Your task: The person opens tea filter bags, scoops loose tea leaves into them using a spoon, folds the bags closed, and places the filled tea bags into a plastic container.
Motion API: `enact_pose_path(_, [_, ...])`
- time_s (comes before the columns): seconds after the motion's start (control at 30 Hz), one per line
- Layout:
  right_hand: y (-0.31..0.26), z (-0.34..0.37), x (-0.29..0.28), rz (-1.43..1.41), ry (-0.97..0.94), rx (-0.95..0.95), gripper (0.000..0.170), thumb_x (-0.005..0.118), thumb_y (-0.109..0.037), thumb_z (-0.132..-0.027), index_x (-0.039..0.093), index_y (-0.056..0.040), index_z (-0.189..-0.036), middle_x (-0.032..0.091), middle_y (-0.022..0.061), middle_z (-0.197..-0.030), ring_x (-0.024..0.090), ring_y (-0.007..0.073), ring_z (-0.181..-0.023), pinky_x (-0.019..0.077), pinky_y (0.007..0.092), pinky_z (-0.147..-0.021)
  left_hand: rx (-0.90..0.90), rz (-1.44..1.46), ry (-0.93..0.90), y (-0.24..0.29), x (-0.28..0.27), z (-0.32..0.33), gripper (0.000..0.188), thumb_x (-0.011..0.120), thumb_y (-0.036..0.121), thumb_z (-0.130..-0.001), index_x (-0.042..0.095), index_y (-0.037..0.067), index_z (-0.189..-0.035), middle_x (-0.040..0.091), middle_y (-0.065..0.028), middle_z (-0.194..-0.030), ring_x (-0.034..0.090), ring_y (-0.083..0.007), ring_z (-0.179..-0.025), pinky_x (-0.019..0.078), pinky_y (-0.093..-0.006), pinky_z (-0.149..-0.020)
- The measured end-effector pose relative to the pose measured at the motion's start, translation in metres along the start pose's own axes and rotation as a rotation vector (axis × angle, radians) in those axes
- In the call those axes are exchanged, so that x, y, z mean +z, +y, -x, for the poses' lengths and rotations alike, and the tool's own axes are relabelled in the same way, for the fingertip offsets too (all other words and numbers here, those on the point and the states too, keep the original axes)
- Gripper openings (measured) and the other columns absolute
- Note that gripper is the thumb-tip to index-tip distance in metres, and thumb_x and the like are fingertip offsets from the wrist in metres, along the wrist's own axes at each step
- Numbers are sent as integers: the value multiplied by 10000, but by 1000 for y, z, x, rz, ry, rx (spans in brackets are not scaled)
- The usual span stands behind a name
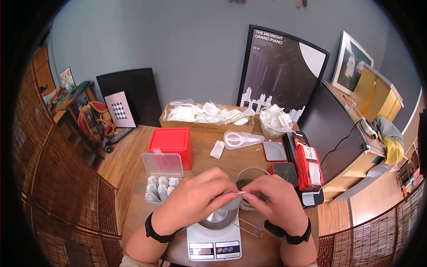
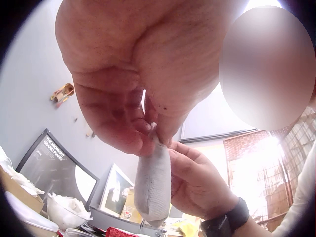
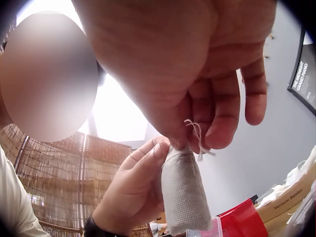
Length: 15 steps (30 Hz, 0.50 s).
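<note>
"White pouch (image 2: 153, 192), long and rounded, is what I'm grasping with both hands."

"Both? Tell me how."

"My left hand (image 1: 207, 193) pinches it at the top end, and my right hand (image 1: 273, 196) pinches it at that same end, so my fingertips nearly meet. A thin white string (image 3: 197, 136) pokes out there, its loose ends beside my right fingers."

"And where is it?"

"Up in the air in front of me, hanging downward. From my head camera it shows above a metal bowl (image 1: 218, 218), which sits on a white scale (image 1: 193, 236) on the tabletop (image 1: 202, 160). I can't read the scale's display."

"What's close by?"

"On my left, a clear box (image 1: 163, 164) with its lid up, packed with more white pouches (image 1: 162, 189). Just behind it stands a red container (image 1: 170, 144). Near my right hand there's a clear round container (image 1: 254, 168) holding dark dried leaves (image 1: 243, 182), partly hidden by my fingers, and next to that a red-edged tin (image 1: 289, 174) with leaves inside too."

"Anything farther back?"

"1 flat white bag (image 1: 217, 150) lying by itself, then a long cardboard box (image 1: 209, 127) heaped with white bags (image 1: 213, 113). A red packet (image 1: 308, 164) lies over on the right."
</note>
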State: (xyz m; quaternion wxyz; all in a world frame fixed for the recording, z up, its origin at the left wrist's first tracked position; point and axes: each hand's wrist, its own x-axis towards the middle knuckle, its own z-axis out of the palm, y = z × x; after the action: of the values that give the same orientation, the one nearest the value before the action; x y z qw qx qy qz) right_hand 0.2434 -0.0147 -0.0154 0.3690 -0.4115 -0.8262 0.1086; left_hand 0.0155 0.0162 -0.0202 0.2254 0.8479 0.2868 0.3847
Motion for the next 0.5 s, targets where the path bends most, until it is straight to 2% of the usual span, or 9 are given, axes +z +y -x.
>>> enact_pose_path(0.1, [1, 0, 1, 6, 11, -29, 126, 777, -126, -862, 708, -66, -948, 676, 61, -810, 658, 243, -748, 493, 368, -714, -6, -8, 5, -1, 2, 1, 128, 789, 123, -874, 737, 50, -965, 652, -82, -912, 658, -232, -763, 528, -333, -652])
enact_pose_path(0.2, [2, 0, 3, 7, 30, -51, 119, 773, -113, -860, 706, -65, -945, 677, 64, -814, 660, 249, -763, 490, 370, -720, 21, -21, 13, -4, 2, 2, 126, 745, 192, -916, 716, 76, -955, 643, -47, -894, 668, -243, -716, 538, -353, -618])
enact_pose_path(0.27, [2, 1, 4, 1, 25, -53, 117, 773, -111, -859, 706, -65, -942, 676, 63, -812, 660, 250, -764, 490, 370, -723, -7, -29, 4, 0, 2, 2, 167, 814, 153, -853, 727, 49, -949, 646, -75, -854, 646, -216, -713, 522, -326, -617])
enact_pose_path(0.4, [1, 0, 4, 7, 13, -54, 110, 775, -106, -856, 707, -66, -934, 676, 62, -805, 662, 248, -768, 488, 370, -729, -63, -35, -40, 7, -1, -1, 198, 827, 170, -836, 726, 51, -957, 641, -75, -837, 648, -219, -707, 523, -333, -612])
enact_pose_path(0.5, [1, 0, 4, 5, 19, -70, 112, 779, -110, -853, 707, -69, -929, 671, 57, -788, 658, 241, -756, 486, 367, -724, 28, -82, -25, -2, 4, 1, 200, 826, 174, -831, 733, 52, -959, 637, -75, -828, 654, -228, -713, 529, -344, -618])
